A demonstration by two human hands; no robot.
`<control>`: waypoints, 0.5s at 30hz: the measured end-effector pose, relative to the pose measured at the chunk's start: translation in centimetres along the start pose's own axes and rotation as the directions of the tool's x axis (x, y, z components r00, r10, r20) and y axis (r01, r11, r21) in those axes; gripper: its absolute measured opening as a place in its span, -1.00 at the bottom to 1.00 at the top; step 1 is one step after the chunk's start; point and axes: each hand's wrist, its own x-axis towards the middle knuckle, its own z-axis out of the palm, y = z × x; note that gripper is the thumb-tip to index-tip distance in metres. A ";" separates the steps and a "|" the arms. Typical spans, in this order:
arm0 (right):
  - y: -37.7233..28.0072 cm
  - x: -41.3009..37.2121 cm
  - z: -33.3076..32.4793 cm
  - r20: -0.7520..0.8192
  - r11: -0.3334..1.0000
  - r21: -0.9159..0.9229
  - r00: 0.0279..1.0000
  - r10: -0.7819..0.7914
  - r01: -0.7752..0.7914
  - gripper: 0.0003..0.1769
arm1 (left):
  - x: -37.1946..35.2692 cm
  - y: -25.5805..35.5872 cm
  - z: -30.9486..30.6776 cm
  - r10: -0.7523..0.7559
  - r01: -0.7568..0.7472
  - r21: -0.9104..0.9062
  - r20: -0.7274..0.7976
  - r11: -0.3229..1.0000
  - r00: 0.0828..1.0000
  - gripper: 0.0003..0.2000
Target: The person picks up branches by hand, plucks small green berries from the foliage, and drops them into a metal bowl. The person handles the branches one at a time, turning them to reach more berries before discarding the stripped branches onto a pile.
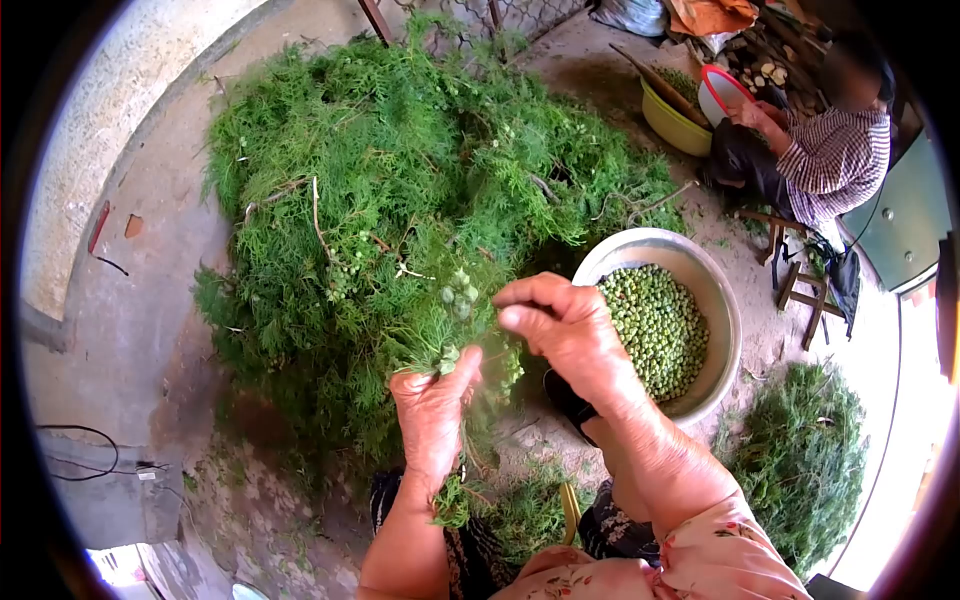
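Pink floral fabric sleeve (pixel 700 560) at the bottom edge, and the right forearm rises out of it, bent at the wrist so the right hand (pixel 565 325) curls over from above. Its fingertips are pinched together on the top of a feathery green sprig (pixel 462 330) dotted with small round green berries. Can't tell whether a berry is actually between the fingers.

The left hand (pixel 435 410) comes straight up from below, closed in a fist round the lower stems of that sprig, thumb pointing up, with a bit of greenery poking out under the palm. So both hands are on the same sprig, held just above the lap, left below and right on top.

Just beside the right hand sits a round grey metal bowl (pixel 722 340) filled with loose green berries (pixel 655 330), resting on the bare concrete ground (pixel 130 330). Right of it is a smaller heap of green cuttings (pixel 800 460).

Behind the hands a big pile of the same feathery green branches (pixel 400 170) covers most of the floor.

Far back on the right, another person in a striped shirt (pixel 835 160) sits bent over beside a yellow plastic basin (pixel 670 125), with a small wooden stool (pixel 805 290) near them.
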 end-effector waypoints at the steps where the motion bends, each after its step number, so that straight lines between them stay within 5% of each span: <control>1: 0.4 -0.1 0.3 0.026 0.998 -0.064 1.000 -0.011 0.013 -0.77 | -0.1 0.4 0.4 -0.007 0.007 -0.022 -0.010 1.000 1.000 -0.98; 6: 0.6 -0.1 0.6 0.118 0.997 -0.056 0.992 -0.039 0.046 -0.74 | 0.0 0.1 0.0 -0.040 0.040 -0.031 0.024 0.999 0.999 -0.97; 9: 1.0 -0.3 1.1 0.065 0.965 0.198 0.985 0.161 -0.171 -0.78 | 0.1 0.1 -0.3 -0.121 0.122 -0.008 0.019 0.993 0.992 -0.97; 10: -0.1 -0.5 1.1 0.113 0.874 0.300 0.925 0.364 -0.381 -0.84 | 0.0 0.4 -0.1 -0.148 0.149 -0.048 0.024 0.988 0.989 -0.98; 13: 1.3 -0.6 1.5 0.291 0.565 0.685 0.883 0.368 -0.461 -0.86 | 0.0 0.9 0.3 -0.198 0.198 -0.133 0.015 0.971 0.980 -0.99; 15: 1.4 -0.7 1.6 0.255 0.538 0.720 0.888 0.383 -0.438 -0.89 | 0.0 0.8 -0.1 -0.204 0.208 -0.145 0.042 0.967 0.978 -0.99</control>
